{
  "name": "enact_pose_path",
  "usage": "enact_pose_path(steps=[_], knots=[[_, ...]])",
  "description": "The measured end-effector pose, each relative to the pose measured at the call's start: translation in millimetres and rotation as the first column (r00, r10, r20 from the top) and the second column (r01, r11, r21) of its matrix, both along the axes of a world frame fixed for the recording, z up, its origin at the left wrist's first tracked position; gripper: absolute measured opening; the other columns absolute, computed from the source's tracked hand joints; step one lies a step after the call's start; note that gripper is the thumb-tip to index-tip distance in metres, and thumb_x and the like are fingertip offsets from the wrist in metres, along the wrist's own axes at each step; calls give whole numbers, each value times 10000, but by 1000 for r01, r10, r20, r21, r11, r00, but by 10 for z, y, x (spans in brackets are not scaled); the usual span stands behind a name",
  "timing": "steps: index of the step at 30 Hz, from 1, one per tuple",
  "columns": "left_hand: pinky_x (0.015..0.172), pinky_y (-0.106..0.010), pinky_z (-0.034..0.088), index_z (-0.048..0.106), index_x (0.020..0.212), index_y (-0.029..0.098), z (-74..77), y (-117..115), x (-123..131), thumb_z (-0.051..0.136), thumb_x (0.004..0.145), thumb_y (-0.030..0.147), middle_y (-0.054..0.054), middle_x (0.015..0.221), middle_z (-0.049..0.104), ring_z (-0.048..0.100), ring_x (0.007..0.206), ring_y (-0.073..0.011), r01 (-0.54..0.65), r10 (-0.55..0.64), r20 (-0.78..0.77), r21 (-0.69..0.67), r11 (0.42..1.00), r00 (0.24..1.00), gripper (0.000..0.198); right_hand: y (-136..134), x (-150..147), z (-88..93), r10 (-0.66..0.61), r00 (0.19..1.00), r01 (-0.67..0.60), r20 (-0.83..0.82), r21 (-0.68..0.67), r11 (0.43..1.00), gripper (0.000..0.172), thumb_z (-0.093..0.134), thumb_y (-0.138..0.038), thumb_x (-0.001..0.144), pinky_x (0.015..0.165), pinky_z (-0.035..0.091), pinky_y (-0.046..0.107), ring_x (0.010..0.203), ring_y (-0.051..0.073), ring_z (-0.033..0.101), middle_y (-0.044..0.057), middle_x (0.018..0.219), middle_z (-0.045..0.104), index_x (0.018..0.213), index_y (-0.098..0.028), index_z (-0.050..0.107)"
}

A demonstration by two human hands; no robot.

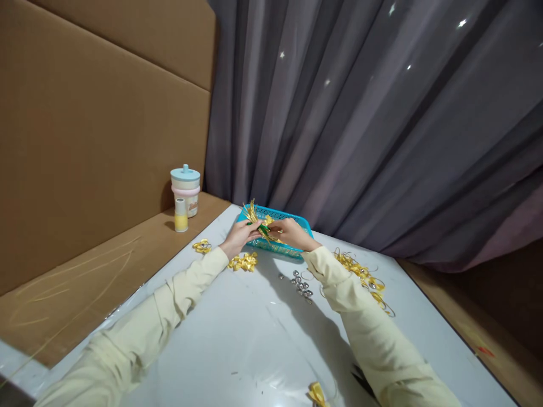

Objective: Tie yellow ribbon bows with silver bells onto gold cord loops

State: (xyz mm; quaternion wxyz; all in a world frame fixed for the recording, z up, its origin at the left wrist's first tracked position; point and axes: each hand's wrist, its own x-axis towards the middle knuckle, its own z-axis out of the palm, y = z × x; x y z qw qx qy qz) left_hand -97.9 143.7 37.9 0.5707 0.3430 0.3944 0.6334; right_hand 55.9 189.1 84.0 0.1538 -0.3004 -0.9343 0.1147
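My left hand [241, 236] is closed around a bundle of thin gold strands [251, 213], with a green band round its middle. The strands fan out above the fingers, over the blue plastic basket [307, 226]. My right hand [292, 233] meets the bundle from the other side, its fingers pinched together by the green part; the exact spot they grip is partly hidden. Below my left hand lies a cluster of gold ribbon bows [244, 262]. Small silver bells [302, 285] are scattered on the table, nearer my right forearm.
More gold bows with cords [356, 268] lie to the right, one bow [202, 245] at left and another [316, 393] in front. Dark scissors [362, 380] are partly under my right sleeve. A blue-lidded cup [185, 186] and a yellow-and-white container [180, 217] stand by the cardboard wall.
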Motion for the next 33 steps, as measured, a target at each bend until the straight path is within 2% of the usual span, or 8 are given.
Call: enact_pose_path(steps=[4, 9, 15, 20, 25, 27, 30, 33], knots=[[764, -268, 521, 630, 779, 110, -2, 8, -12, 632, 771, 172, -47, 703, 688, 645, 625, -112, 14, -15, -32, -6, 1000, 999, 63, 67, -20, -21, -5, 1000, 5, -16, 32, 999, 181, 509, -119, 748, 540, 331, 176, 581, 97, 513, -1, 622, 634, 752, -113, 689], [779, -297, 515, 620, 725, 111, 10, 0, 8, 673, 729, 190, -35, 666, 683, 644, 643, -128, 42, -42, -83, -6, 999, 996, 95, 67, 3, 12, -46, 999, 48, -25, 70, 996, 149, 544, -65, 703, 566, 321, 203, 606, 114, 515, 44, 671, 655, 711, -100, 688], [812, -345, 491, 640, 736, 107, 79, -65, 74, 744, 641, 252, -43, 716, 690, 639, 711, -166, 74, -61, -183, 62, 995, 981, 202, -29, 108, 75, -79, 996, 81, -42, 40, 996, 159, 539, -105, 747, 563, 315, 215, 579, 117, 516, 50, 627, 650, 662, -110, 673], [804, -352, 482, 616, 736, 102, 168, -152, 150, 733, 644, 329, -49, 721, 673, 631, 712, -166, 153, -123, -257, 98, 983, 958, 272, -234, 253, 168, -110, 990, 104, -83, -70, 992, 151, 513, -136, 761, 544, 344, 207, 566, 115, 529, 31, 611, 643, 692, -118, 647], [688, -304, 482, 565, 688, 110, 282, -282, 309, 716, 650, 366, -13, 646, 607, 588, 628, -133, 297, -237, -361, 119, 948, 902, 300, -612, 545, 281, -135, 985, 112, -108, -196, 974, 233, 491, -261, 806, 553, 381, 222, 543, 113, 520, 26, 591, 635, 647, -128, 599], [601, -261, 443, 526, 626, 125, 326, -347, 423, 709, 655, 356, 29, 567, 529, 527, 562, -108, 333, -249, -422, 136, 933, 872, 296, -782, 687, 262, -185, 971, 135, -149, -295, 946, 256, 484, -314, 816, 539, 377, 231, 525, 112, 507, 27, 579, 633, 668, -134, 588], [522, -222, 332, 466, 588, 148, 365, -450, 650, 653, 715, 298, 65, 529, 413, 416, 522, -85, 360, -191, -566, 202, 911, 802, 271, -1022, 891, 154, -325, 917, 176, -232, -495, 851, 287, 512, -412, 797, 480, 357, 236, 458, 108, 487, 14, 531, 606, 732, -139, 569], [527, -234, 277, 432, 613, 166, 349, -541, 913, 523, 812, 241, 60, 543, 389, 380, 538, -98, 372, -27, -763, 283, 884, 645, 232, -1233, 1075, 21, -419, 844, 139, -336, -616, 775, 335, 551, -476, 764, 532, 415, 256, 495, 126, 553, 7, 528, 589, 686, -151, 529]])
